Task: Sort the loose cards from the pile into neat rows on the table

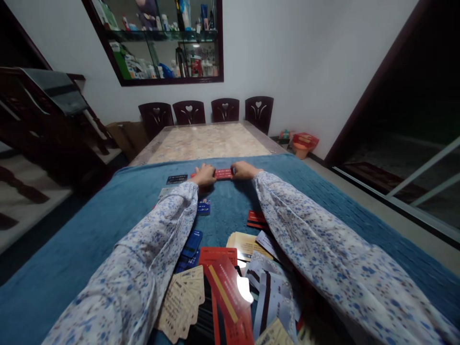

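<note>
A red card [224, 174] lies at the far part of the blue cloth, between my two hands. My left hand [204, 176] has its fingers at the card's left end, and part of another red card shows beside it. At the right end, my right hand [244, 170] has its fingertips closed on the card's edge. Left of my hands is a black card [177, 179]. A blue card [203, 207] lies just nearer than my left hand. Whether my left fingers grip anything is unclear.
Many cards lie in the near middle, among them a large red card [228, 287], fanned beige cards [182, 302] and silver cards [275, 302]. A red and black card [256, 219] is by my right sleeve. Chairs [258, 112] stand behind the table [210, 139].
</note>
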Demonstrator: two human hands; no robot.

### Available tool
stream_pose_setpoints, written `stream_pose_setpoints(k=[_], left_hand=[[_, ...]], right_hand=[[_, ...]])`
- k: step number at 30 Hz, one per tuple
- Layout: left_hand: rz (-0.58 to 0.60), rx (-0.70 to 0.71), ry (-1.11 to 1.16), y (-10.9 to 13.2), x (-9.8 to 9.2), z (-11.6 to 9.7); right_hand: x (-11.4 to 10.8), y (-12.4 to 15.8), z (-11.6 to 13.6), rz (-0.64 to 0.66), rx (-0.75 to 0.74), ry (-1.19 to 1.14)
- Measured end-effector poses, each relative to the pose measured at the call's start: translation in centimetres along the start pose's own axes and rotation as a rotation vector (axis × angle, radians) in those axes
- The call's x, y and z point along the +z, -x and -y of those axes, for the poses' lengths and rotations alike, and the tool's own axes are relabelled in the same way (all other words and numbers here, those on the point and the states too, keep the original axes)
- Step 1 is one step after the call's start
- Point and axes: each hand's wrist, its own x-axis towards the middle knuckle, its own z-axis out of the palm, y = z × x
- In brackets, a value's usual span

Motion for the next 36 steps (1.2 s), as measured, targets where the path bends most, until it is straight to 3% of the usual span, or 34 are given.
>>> stream_pose_setpoints(k=[20, 36], left_hand=[[0.087, 0.021, -0.002, -1.4, -0.5, 0.3], [0.121, 0.011, -0.015, -1.6, -0.8, 0.1]], right_hand=[[0.3, -2.9, -0.8, 0.131, 0.012, -0.049], [0.4, -3.2, -1.0, 0.132, -0.013, -0.053]])
